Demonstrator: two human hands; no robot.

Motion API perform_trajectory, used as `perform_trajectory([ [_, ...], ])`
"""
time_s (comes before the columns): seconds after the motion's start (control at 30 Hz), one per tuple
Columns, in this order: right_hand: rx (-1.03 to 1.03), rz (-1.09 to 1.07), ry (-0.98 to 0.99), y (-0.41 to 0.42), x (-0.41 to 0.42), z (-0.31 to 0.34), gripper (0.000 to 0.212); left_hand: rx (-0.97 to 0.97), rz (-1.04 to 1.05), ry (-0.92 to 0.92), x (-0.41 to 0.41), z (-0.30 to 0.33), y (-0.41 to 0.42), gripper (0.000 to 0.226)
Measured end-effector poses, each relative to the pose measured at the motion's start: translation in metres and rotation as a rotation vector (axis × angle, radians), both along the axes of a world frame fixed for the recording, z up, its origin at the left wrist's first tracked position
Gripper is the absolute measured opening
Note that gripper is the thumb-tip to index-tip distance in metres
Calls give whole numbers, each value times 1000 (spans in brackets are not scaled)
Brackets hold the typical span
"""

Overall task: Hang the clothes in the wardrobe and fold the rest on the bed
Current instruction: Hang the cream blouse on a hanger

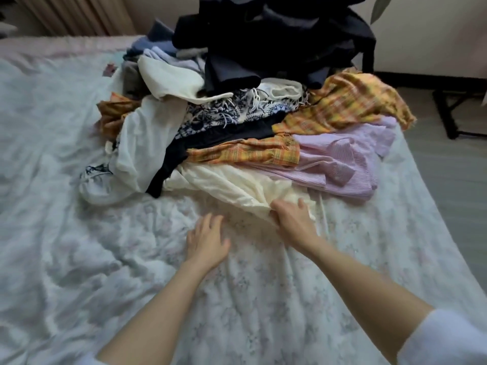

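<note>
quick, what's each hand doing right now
Left hand: open, fingers spread over the bedsheet, holding nothing.
Right hand: grips the edge of the cream garment.

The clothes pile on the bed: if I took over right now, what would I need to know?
Right hand pinches the near edge of the cream thin fabric garment at the front of the pile.
Left hand is open, flat over the white floral bedsheet, holding nothing.
The pink striped shirt, yellow-orange plaid cloth and dark garments lie heaped, unsorted.
Nothing looks folded yet; hanging and folding remain.
</note>
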State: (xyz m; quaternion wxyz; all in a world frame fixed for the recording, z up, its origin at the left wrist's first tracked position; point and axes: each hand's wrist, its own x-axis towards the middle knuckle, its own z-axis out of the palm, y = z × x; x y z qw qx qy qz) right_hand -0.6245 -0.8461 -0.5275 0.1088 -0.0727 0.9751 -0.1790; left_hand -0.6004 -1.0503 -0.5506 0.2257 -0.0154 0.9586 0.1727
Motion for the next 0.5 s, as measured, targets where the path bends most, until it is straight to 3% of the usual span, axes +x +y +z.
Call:
perform_trajectory([
  [0.1, -156, 63, -34, -21, 43, 29, 12, 23, 11, 246, 17, 31, -6, 66],
  [0.2, -400, 15, -120, -38, 73, 62, 14, -41, -170, 245, 38, 55, -13, 101],
  [0.27, -507, -27, -150, -36, 88, 93, 17, -55, -211, 201, 44, 75, -16, 105],
  [0.5, -594, -239, -82, -4, 163, 191, 26, 135, -329, 192, 69, 166, 7, 30],
])
